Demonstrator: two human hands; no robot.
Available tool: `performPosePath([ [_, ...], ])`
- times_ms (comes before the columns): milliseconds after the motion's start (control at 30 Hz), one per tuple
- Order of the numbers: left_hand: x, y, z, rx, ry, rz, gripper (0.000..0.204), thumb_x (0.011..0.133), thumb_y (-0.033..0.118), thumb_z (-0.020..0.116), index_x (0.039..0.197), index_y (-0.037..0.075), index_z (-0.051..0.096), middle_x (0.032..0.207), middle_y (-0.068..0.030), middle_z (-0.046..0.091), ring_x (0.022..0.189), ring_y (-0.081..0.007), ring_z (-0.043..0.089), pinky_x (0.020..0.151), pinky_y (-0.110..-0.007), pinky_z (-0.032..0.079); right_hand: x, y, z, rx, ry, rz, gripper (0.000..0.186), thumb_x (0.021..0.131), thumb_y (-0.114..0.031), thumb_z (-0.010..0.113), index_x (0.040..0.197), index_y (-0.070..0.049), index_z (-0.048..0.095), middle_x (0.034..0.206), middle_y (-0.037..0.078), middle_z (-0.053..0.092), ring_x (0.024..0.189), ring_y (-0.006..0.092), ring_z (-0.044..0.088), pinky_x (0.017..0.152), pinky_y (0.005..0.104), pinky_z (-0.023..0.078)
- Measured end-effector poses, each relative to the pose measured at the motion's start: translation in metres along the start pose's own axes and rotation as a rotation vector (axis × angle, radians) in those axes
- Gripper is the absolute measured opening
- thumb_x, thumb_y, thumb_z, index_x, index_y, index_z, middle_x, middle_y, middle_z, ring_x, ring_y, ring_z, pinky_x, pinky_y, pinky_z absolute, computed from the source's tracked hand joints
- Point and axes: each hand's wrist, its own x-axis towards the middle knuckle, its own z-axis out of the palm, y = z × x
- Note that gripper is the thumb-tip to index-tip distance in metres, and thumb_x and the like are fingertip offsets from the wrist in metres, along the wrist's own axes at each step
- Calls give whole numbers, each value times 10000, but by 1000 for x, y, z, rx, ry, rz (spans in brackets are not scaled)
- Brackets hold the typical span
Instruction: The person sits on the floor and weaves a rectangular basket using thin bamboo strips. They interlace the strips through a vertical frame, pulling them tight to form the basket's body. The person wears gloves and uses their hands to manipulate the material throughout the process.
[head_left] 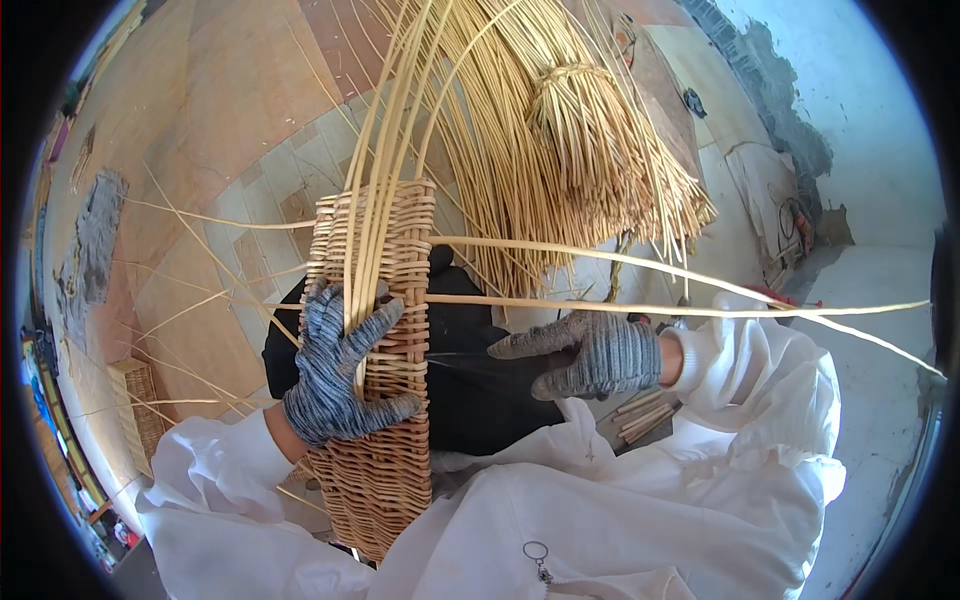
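A woven wicker basket panel (385, 475) stands upright before me, its long narrow side facing up. My left hand (345, 365), in a grey striped knit glove, lies on it with the fingers closed round several pale wicker rods (375, 215). Those rods run up and away past the panel's far end. To the right, my right hand (590, 352), gloved alike, is held apart from the weave with index finger and thumb spread. Just above its fingers, a long rod (680, 308) sticks out sideways from the panel. A faint thin line left of that hand is too blurred to name.
A large tied bundle of wicker rods (590, 130) lies on the floor ahead. Loose rods (215, 217) stick out to the left. Short cut sticks (643, 418) lie beside my right forearm. A woven basket (135, 400) is at the left; a wall (860, 110) rises at the right.
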Motion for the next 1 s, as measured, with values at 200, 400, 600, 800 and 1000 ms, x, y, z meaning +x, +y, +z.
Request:
performPosePath([
  [200, 7, 1, -4, -50, -1, 6, 865, 620, 598, 737, 1302, 124, 493, 1289, -152, 468, 1241, -373, 377, 1087, -584, 130, 12, -24, -18, -440, -117, -63, 453, 837, -89, 581, 1287, -123, 540, 987, 139, 621, 814, 215, 590, 717, 320, 501],
  [400, 1, -1, -3, -19, 4, -18, 862, 630, 601, 729, 1307, 124, 487, 1299, -153, 462, 1245, -379, 373, 1094, -580, 107, 20, -18, -14, -322, -102, -101, 479, 822, -86, 599, 1293, -149, 538, 844, 112, 605, 695, 200, 564, 652, 345, 490],
  [600, 4, 0, -4, -24, -13, -25, 860, 636, 616, 717, 1308, 127, 493, 1311, -154, 456, 1252, -390, 362, 1102, -573, 80, 24, -15, -7, -346, -26, -262, 486, 831, -178, 664, 1297, -143, 532, 1212, 92, 583, 1054, 175, 571, 894, 300, 483],
  [800, -1, 9, -9, -33, 47, -32, 784, 679, 488, 759, 1308, 97, 500, 1326, -173, 443, 1244, -388, 386, 1075, -506, 218, 35, -31, -2, 4, -161, 344, 486, 830, -177, 647, 1302, -174, 530, 1171, 86, 607, 810, 171, 623, 781, 300, 527],
  [1000, 9, -10, -5, -55, 145, -81, 563, 838, 301, 642, 1326, 76, 475, 1288, -184, 485, 1219, -338, 429, 1043, -395, 315, 44, -7, -10, -1245, 194, -302, 401, 854, -237, 551, 1255, -225, 538, 861, 115, 638, 694, 273, 640, 610, 388, 533],
])
